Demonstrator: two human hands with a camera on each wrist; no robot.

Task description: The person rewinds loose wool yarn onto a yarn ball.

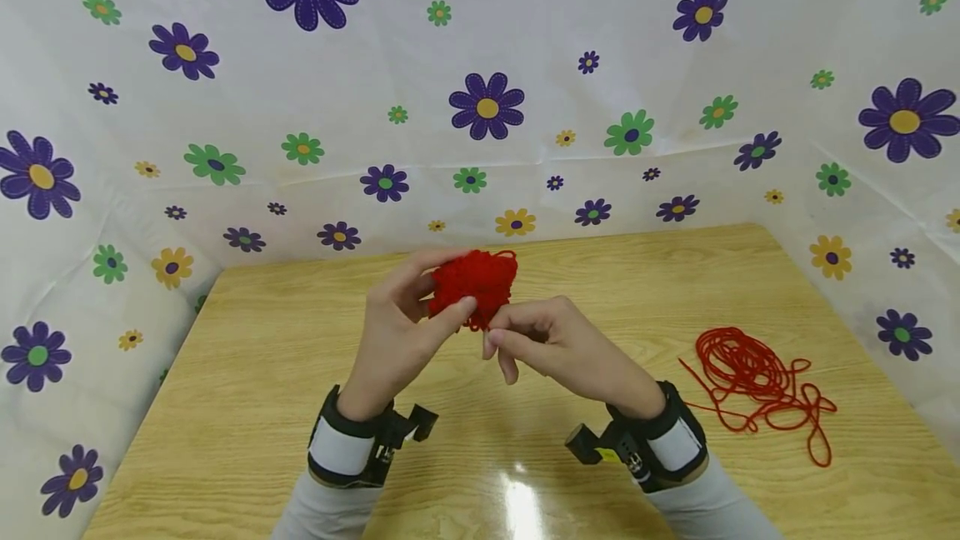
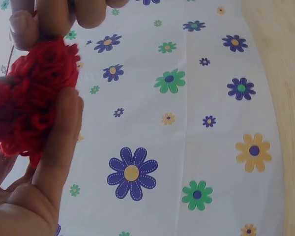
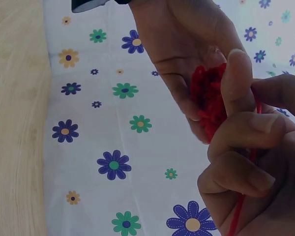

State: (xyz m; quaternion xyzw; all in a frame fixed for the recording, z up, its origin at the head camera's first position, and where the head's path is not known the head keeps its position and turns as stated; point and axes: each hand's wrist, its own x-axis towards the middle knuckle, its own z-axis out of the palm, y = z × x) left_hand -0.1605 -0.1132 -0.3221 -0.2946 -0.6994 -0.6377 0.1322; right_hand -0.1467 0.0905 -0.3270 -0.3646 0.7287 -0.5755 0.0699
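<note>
Up over the middle of the table, my left hand (image 1: 401,327) holds a bundle of looped red yarn (image 1: 480,280), thumb on the near side and fingers behind it. Curly loops cover the bundle (image 2: 37,93) in the left wrist view. At its lower right corner my right hand (image 1: 566,348) pinches with thumb and forefinger, close against the loops. A red yarn strand (image 3: 237,214) runs from there down across the right palm in the right wrist view, passing behind the curled fingers. Part of the bundle is hidden by the fingers of both hands.
A loose tangle of red yarn (image 1: 750,373) lies on the wooden table (image 1: 300,440) at the right, with one strand reaching toward the right wrist. A white flower-print cloth (image 1: 420,65) hangs behind the table and along its sides. Each wrist wears a strapped camera.
</note>
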